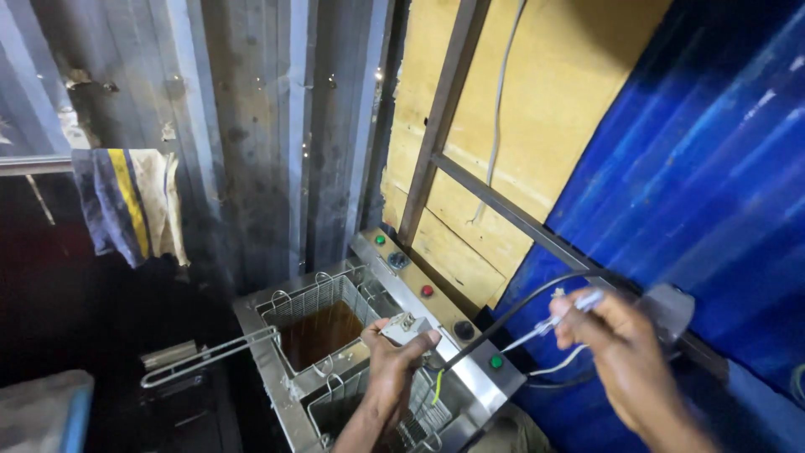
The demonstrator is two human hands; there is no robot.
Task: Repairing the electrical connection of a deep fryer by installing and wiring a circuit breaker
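A grey plug (404, 327) is gripped in the left hand (394, 362) above the steel fryer (470, 382). A small tool (560, 315) is pinched by the right hand (610, 346), beside the black cable (511, 315).
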